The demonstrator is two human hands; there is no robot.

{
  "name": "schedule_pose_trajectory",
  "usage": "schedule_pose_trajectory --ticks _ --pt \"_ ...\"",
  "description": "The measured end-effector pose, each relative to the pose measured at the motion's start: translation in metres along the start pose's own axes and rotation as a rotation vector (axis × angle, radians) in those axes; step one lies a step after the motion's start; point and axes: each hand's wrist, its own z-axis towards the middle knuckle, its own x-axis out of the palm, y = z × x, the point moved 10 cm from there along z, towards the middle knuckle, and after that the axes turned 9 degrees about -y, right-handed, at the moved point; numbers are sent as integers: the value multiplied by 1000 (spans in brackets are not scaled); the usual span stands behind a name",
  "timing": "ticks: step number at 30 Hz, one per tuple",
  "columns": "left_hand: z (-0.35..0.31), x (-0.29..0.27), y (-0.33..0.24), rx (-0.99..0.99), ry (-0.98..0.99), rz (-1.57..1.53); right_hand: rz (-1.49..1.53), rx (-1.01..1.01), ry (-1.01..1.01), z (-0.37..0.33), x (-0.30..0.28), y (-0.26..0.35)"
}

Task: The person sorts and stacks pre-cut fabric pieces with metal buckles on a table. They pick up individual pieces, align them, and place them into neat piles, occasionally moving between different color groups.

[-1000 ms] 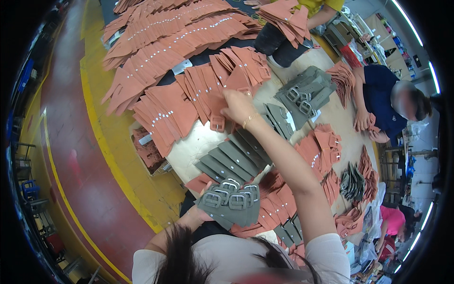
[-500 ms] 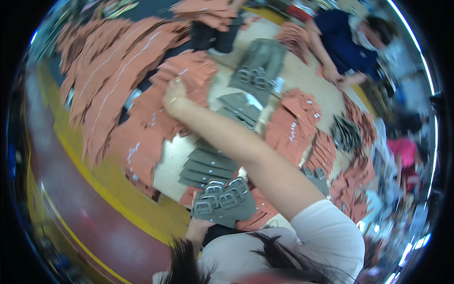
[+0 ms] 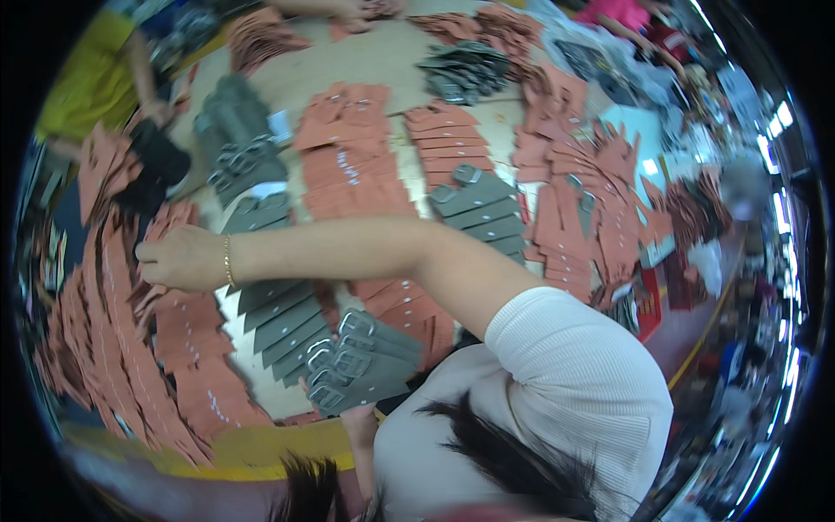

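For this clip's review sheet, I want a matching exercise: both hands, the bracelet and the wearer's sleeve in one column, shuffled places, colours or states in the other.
1. Left hand
2. Right hand
3. Bracelet
4. Wearer's sleeve

A. White
B. Over orange pieces at the picture's left
C. Gold
D. Holding grey-green buckled pieces

Pairs: 1-D, 2-B, 3-C, 4-A

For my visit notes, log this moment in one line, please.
left hand: holds buckled grey-green straps | right hand: at orange pieces, contact unclear | between: overlapping grey-green panels
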Motion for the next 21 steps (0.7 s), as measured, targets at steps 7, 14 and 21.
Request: schedule_pose_trajectory --ticks 7,14,21 --pt "12 26 28 -57 -6 123 433 998 -209 -162 -254 -35" --pt "31 55 63 -95 27 193 302 1305 -790 -347 -471 -3" --pt "36 74 98 -131 67 215 -290 1168 -1434 -481 -620 -10"
